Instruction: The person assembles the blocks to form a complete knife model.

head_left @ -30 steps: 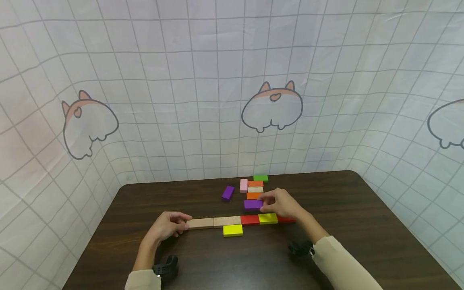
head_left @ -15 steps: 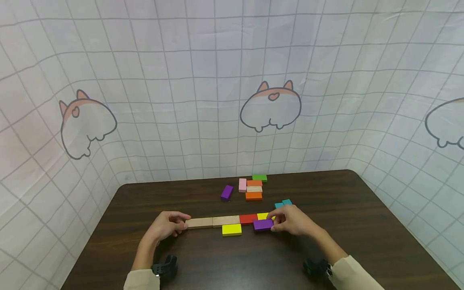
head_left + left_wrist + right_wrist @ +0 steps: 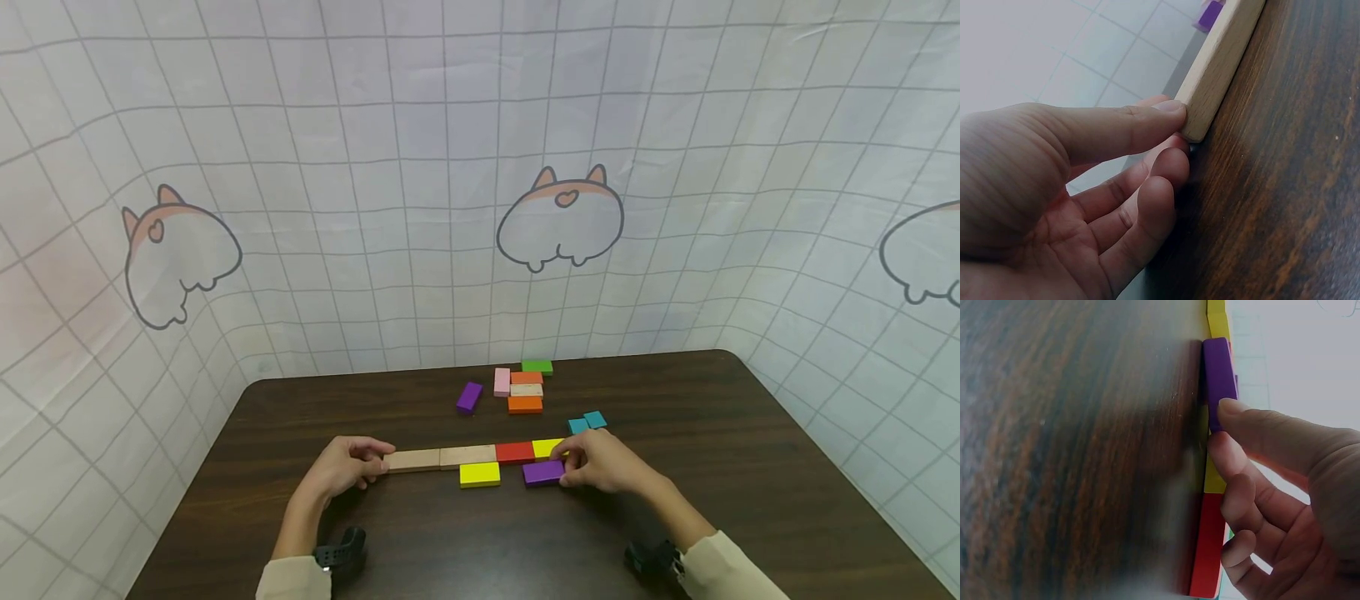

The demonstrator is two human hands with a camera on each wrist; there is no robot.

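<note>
My right hand (image 3: 603, 460) pinches the right end of a purple block (image 3: 543, 473) between thumb and fingers, just in front of the row. In the right wrist view the purple block (image 3: 1219, 381) is close over the table, with a yellow block and a red block (image 3: 1208, 550) behind it. My left hand (image 3: 347, 467) pinches the left end of a plain wooden block (image 3: 414, 461), its thumb on the corner in the left wrist view. The row continues with a second wooden block (image 3: 468, 456), a red block (image 3: 515, 452) and a yellow block (image 3: 547, 448), partly hidden by my right hand.
A yellow block (image 3: 479, 475) lies against the row's front side. Farther back are a slanted purple block (image 3: 469, 397), a pink block (image 3: 502, 382), orange blocks (image 3: 525, 405) around a wooden one, and a green block (image 3: 537, 367). Teal blocks (image 3: 595, 419) lie behind my right hand.
My right hand has brought the purple block from beside the orange blocks, over the row, to its front side, lowering it slightly. The left hand stays at the row's left end.
</note>
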